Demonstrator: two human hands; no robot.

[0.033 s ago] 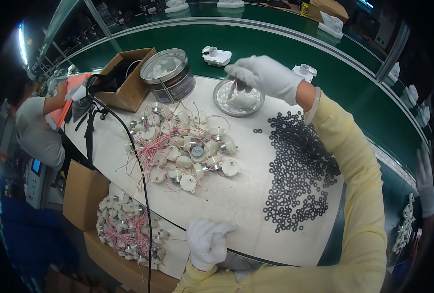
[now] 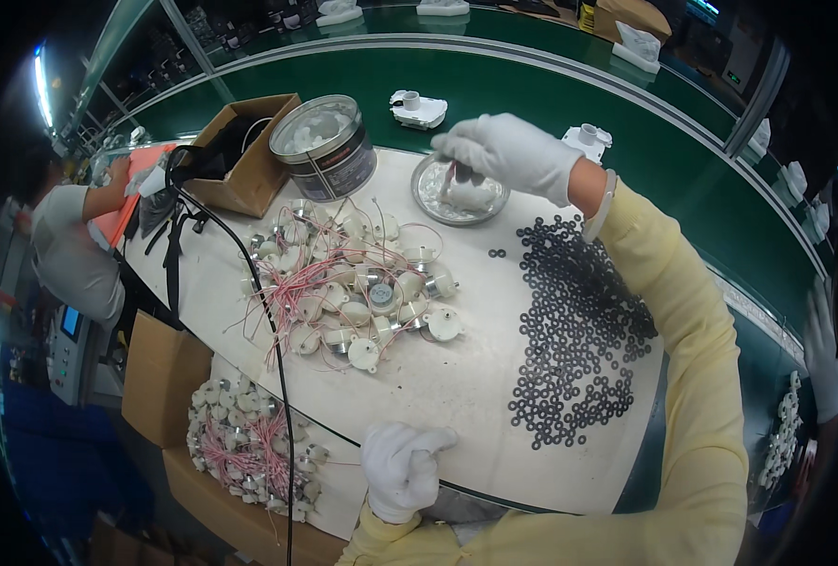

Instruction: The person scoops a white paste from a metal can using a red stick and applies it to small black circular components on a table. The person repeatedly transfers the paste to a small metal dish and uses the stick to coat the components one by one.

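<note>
My right hand, in a white glove, is closed around a short dark-handled tool that looks like a brush. Its lower end dips into white paste in a round shallow metal dish. Near the table's front edge, my gloved left hand is curled closed with one finger pointing right; whatever it may hold is hidden. Beyond it lies a heap of small white motors with pink wires. To the right, many small black rings are spread over the white tabletop.
A clear tub of whitish paste stands at the back beside an open cardboard box. A black cable crosses the left side. More motors fill a carton at lower left. A green conveyor carries white parts; a co-worker sits left.
My right hand has shifted very slightly left over the dish, and the brush sits at a slightly different angle. My left hand stays still.
</note>
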